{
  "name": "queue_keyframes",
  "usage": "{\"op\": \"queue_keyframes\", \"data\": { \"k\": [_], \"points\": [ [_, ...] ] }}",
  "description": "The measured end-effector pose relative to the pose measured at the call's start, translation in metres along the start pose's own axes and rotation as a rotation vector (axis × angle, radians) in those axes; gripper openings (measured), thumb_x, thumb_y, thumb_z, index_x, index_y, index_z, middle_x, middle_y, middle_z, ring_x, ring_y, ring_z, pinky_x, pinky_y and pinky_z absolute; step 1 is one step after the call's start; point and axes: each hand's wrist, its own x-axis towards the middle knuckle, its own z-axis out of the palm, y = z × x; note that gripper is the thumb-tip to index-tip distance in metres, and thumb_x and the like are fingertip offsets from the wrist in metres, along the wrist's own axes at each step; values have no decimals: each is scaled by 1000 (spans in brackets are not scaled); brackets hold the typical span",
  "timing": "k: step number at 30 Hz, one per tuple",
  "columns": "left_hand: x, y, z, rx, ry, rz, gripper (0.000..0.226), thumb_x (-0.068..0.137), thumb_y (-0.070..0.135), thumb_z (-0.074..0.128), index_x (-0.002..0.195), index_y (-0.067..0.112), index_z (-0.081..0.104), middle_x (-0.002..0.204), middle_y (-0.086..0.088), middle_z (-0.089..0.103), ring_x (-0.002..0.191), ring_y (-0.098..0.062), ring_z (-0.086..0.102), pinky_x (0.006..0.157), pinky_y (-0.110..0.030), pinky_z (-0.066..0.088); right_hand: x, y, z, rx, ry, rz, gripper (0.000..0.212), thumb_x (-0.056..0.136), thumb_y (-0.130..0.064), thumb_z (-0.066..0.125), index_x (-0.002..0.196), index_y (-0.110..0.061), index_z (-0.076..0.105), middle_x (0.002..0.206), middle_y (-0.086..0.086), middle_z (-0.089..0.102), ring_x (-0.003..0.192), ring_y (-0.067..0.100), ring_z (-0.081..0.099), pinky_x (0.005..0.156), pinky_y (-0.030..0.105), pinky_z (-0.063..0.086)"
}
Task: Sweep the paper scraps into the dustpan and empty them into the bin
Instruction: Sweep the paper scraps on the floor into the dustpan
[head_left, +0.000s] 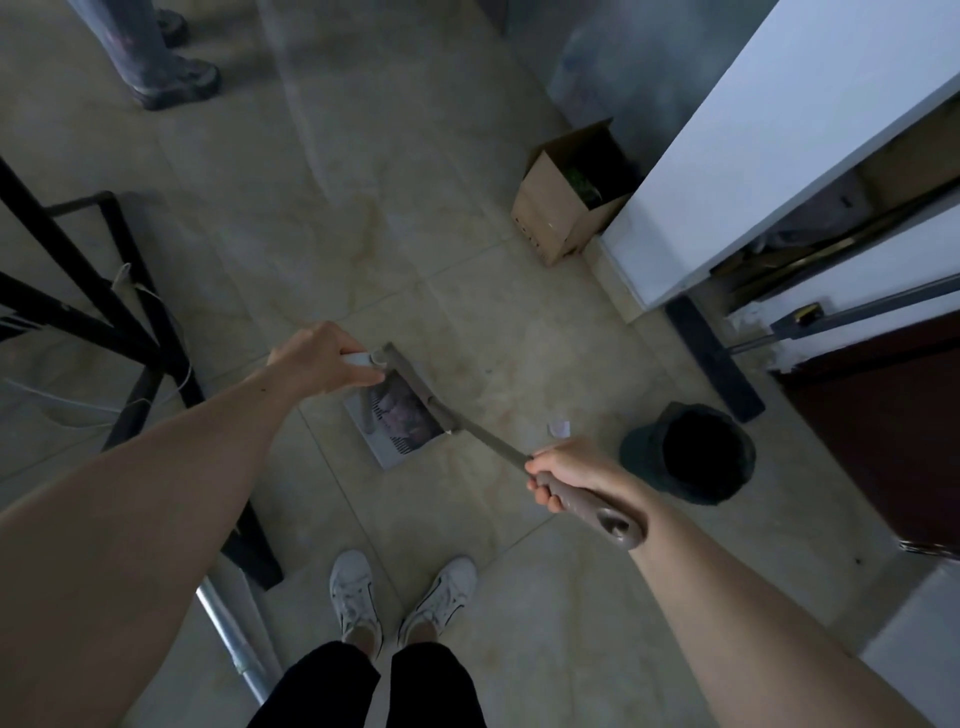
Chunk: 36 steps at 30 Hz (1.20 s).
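Both arms reach forward and down over a tiled floor. The left hand is closed around the white handle of a grey dustpan lying flat on the tiles. The right hand grips a brown brush, its head touching the pan. One paper scrap lies beside a dark bin. No writing is legible.

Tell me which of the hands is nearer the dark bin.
Right. The right hand, gripping the brush handle, sits just left of the dark bin. The left hand holds the dustpan handle, farther left across the floor.
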Motion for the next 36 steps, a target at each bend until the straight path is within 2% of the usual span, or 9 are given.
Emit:
{"op": "queue_keyframes", "data": {
  "k": [3,10,16,21,24,27,29,31,36],
  "points": [
    [0,-1,0,0,-3,-7,34,65,51,80,44,31,62,49,5,52,50,-15,49,56,-24,36,-13,-3,-14,-40,24,-51,8,90,-1,51,91,0,58,63,12,53,35,13,48,32,17,36],
    [-3,-3,-3,4,-7,-13,29,63,57,78,61,28,72,55,3,58,51,-14,53,55,-23,39,-37,-6,-30,-20,51,-68,33,94,-2,49,124,12,53,66,10,51,30,7,46,31,14,34],
    [-9,-6,-5,-26,-23,-7,34,65,51,80,49,23,66,47,3,50,44,-14,47,51,-25,36,-41,-2,-35,102,125,-88,9,93,1,48,98,0,56,63,12,49,26,8,44,29,14,32],
    [-13,-9,-5,7,-45,-7,29,63,52,80,62,24,74,50,3,56,47,-15,53,52,-25,40,-39,17,-47,142,324,-129,10,88,9,52,80,4,56,59,18,47,25,16,42,30,16,30],
    [-14,-4,-2,48,-96,39,34,57,58,77,59,24,72,51,5,55,52,-15,55,55,-28,43,-35,32,-57,185,424,-122,14,86,10,52,73,4,54,61,21,48,34,21,44,31,19,31],
    [-15,6,6,63,-131,74,32,47,65,70,52,34,69,49,9,52,55,-14,55,60,-30,46,-29,50,-65,326,468,-59,17,88,10,50,73,1,51,61,18,46,23,17,43,30,15,34],
    [-17,17,13,93,-153,99,27,54,60,75,47,36,65,47,12,50,58,-14,55,63,-28,43,-25,61,-71,416,475,-19,18,90,7,48,73,-1,50,62,16,46,28,18,45,30,15,35],
    [-21,30,20,140,-161,121,22,62,53,77,58,33,71,54,11,56,66,-16,63,68,-29,45,-20,74,-76,442,480,2,21,89,6,47,70,-2,48,62,16,45,38,21,46,32,17,37],
    [-28,61,39,212,-188,160,37,68,53,75,94,27,78,88,2,74,89,-16,70,79,-30,51,-11,99,-78,393,496,-10,22,88,8,43,69,-2,48,60,20,45,20,14,43,28,12,32]
  ]
}}
